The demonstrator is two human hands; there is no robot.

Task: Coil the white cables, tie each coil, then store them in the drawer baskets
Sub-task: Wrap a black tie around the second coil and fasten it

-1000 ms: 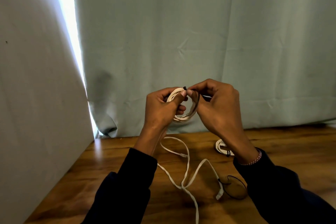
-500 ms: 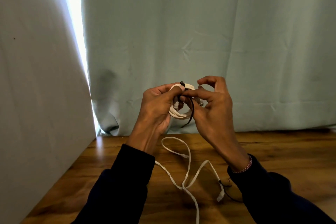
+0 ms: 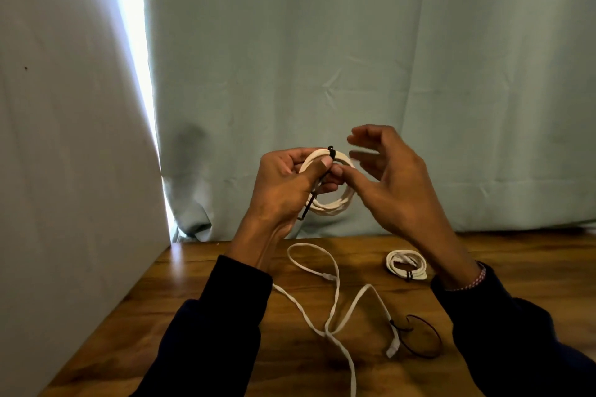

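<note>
My left hand (image 3: 283, 184) grips a coiled white cable (image 3: 335, 203) above the table, thumb pressed on its top. A black tie (image 3: 331, 151) wraps the coil's upper edge, and its tail hangs down past my left palm. My right hand (image 3: 396, 184) is beside the coil, fingers spread and blurred, with its thumb tip at the coil near the tie. A second white coil (image 3: 406, 264), bound with a black tie, lies on the table to the right. A loose white cable (image 3: 335, 293) snakes across the wooden table (image 3: 193, 316) below my hands.
A black tie loop (image 3: 422, 337) lies by the loose cable's end at the right. A pale green curtain (image 3: 322, 58) hangs behind the table, and a white panel (image 3: 64, 171) stands along its left side. No drawer or basket is in view.
My right hand has let go of the black tie and its fingers have spread open. The tie's tail now hangs on the left side of the coil. The tied coil on the table is uncovered again.
</note>
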